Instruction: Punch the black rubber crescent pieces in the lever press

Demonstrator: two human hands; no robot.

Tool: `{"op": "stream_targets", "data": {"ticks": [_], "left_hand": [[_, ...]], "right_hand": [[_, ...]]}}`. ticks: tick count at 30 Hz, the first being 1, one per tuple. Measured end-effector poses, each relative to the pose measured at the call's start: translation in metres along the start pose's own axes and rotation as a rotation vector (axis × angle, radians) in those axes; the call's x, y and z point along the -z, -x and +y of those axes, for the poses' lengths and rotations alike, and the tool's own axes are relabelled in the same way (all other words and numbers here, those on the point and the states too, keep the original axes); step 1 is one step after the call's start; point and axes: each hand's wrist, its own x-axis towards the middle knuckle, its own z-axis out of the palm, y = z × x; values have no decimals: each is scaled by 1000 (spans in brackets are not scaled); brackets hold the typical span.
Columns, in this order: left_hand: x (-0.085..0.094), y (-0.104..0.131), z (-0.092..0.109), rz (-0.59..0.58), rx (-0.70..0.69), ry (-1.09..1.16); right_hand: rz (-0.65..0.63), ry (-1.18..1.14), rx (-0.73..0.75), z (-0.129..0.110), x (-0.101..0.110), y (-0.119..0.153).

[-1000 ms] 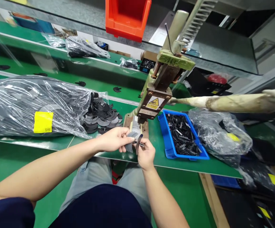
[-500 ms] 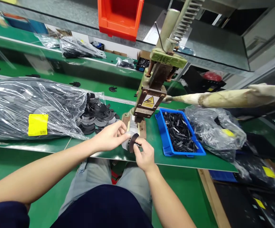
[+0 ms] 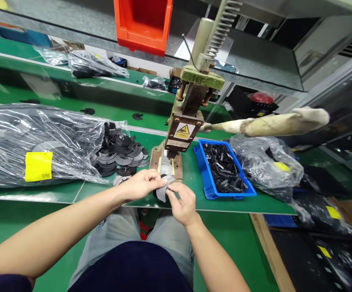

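Observation:
Between my two hands is a curved grey-and-black plastic part (image 3: 163, 192), held just in front of the base of a hand press (image 3: 184, 129). My left hand (image 3: 144, 184) pinches its upper left side with thumb and fingers. On its right edge, my right hand (image 3: 182, 200) grips it with the thumb and a bent forefinger. Whether a smaller piece sits in the right fingers I cannot tell. To the left, similar curved parts (image 3: 124, 152) spill out of a clear plastic bag (image 3: 63, 142). A blue tray (image 3: 206, 178) of small black pieces (image 3: 224, 168) stands right of the press.
The press's pale wrapped lever (image 3: 273, 123) sticks out to the right above a second plastic bag (image 3: 263, 166). An orange bin (image 3: 142, 38) sits on the shelf overhead. Several dark parts, one a fan-shaped piece (image 3: 137, 116), lie on the green surface behind.
The curved part has turned in my hands, so its grey face now shows more. Both hands stay close together on it. The whole view has shifted slightly.

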Motion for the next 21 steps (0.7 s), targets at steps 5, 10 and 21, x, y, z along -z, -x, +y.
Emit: {"op": "stream_targets", "data": {"ticks": [5,10,21], "left_hand": [[-10,3,-1,-46,52,296],[-23,0,-12,-173,79,385],[-30,14,-78,-63,-106,-129]], "right_hand": [[-9,-66,-67,-7,17,5],[-82,-156,-260,-16,35,6],[-16,16,-471,32,98,-67]]}}
